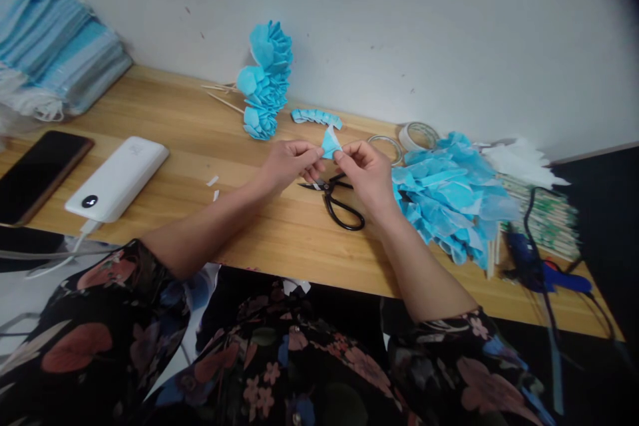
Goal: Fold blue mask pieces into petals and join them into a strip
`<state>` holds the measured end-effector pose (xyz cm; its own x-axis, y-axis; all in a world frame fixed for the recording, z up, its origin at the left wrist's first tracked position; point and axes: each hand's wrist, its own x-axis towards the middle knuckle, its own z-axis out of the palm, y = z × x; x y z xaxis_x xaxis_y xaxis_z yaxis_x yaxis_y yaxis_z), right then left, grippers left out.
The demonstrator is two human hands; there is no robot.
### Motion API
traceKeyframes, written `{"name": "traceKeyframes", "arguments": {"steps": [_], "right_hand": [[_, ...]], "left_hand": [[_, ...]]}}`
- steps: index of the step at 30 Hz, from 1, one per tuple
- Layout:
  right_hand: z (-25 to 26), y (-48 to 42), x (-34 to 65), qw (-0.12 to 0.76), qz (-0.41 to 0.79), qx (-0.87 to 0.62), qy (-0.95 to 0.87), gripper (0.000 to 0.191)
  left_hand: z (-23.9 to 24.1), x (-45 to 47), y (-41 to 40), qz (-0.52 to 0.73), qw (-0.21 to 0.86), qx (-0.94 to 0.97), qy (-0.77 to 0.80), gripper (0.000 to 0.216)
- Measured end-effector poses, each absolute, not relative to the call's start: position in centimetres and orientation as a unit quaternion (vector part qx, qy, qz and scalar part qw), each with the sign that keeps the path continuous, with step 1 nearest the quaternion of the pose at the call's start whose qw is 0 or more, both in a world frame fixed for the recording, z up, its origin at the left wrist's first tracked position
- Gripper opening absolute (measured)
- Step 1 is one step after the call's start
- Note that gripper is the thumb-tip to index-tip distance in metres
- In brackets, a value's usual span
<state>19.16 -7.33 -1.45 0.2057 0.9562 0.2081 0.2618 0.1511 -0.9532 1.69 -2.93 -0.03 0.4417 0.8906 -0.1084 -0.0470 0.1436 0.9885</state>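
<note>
On the wooden counter (184,123), a dark phone (42,175) lies beside a white power bank (120,176) with a white cable (80,241) attached.

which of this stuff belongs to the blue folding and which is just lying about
Likely part of the job:
blue piece, pinched by left hand and right hand
blue flowers
folded blue strip
loose blue pile
scissors

Probably just lying about:
phone
white power bank

Masks: can't tell.

Seeing bright blue on the flowers (268,83), the petal pile (449,190) and the pinched piece (330,143), plus plain black on the scissors (327,189). Also getting pink, coral and blue florals on black for the sleeves (100,339).
</note>
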Motion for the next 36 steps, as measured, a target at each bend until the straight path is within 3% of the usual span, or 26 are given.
{"name": "traceKeyframes", "arguments": {"steps": [6,14,25,36], "right_hand": [[-1.54,-7.17,19.18,0.538,0.352,-0.558,-0.525,0.032],[-1.25,-7.28,19.30,0.523,0.400,-0.540,-0.526,0.053],[-1.32,-7.20,19.21,0.566,0.396,-0.537,-0.484,0.056],[-0.99,-7.49,18.85,0.557,0.424,-0.534,-0.474,0.059]], "left_hand": [[0.23,1.88,-3.06,0.364,0.628,0.563,0.395,0.032],[-0.05,1.83,-3.12,0.367,0.609,0.584,0.393,0.032],[0.00,1.67,-3.24,0.380,0.635,0.565,0.364,0.028],[-0.37,1.55,-3.01,0.351,0.638,0.589,0.350,0.022]]}}
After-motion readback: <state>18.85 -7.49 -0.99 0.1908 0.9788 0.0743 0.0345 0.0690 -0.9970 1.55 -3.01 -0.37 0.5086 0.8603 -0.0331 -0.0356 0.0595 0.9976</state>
